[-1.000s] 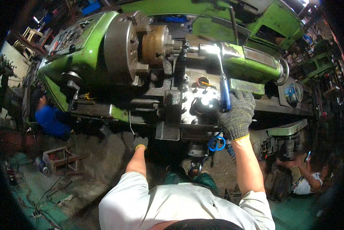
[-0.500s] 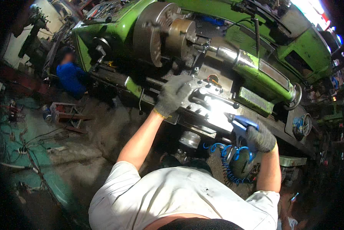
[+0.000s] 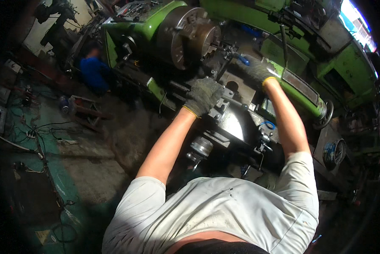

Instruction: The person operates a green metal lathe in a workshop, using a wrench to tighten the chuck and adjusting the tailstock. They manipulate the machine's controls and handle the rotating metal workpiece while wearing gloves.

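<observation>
Grn floor (image 3: 65,180) w/ cables (image 3: 38,144), pale wall (image 3: 35,36) top L, prob. window (image 3: 359,25) top R

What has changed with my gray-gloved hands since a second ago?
Your gray-gloved left hand rose from low in front of the green metal lathe to its flat steel tool slide. Your gray-gloved right hand, still holding the blue-handled tool, moved forward from the slide's near right side to beside the green tailstock. The round steel chuck and brown metal cylinder stayed mounted.

Blue tool (image 3: 243,60) in right grip (image 3: 255,70)
</observation>
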{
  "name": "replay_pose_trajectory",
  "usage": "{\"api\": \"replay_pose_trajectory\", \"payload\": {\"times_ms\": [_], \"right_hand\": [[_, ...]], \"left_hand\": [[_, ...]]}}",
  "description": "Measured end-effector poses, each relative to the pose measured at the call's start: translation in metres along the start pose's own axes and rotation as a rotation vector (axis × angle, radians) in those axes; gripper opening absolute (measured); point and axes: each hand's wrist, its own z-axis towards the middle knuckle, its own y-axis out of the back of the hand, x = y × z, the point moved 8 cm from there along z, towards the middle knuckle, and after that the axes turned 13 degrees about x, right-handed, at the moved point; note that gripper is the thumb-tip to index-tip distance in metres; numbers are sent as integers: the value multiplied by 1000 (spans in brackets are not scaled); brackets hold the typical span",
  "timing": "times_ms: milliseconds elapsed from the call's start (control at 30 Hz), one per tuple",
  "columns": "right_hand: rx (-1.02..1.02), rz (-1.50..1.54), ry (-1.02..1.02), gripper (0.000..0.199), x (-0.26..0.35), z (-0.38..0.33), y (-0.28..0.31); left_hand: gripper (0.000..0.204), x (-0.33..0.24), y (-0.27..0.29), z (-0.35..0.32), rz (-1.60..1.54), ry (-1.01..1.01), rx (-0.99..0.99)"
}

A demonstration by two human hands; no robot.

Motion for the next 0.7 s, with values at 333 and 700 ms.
{"api": "replay_pose_trajectory", "payload": {"times_ms": [333,700], "right_hand": [[-88,-169,29,48,-3,38,-38],[-88,-197,36,52,-18,49,-55]], "left_hand": [[22,5,1,-9,73,19,-41],[37,-15,22,-16,58,-108,-87]]}}
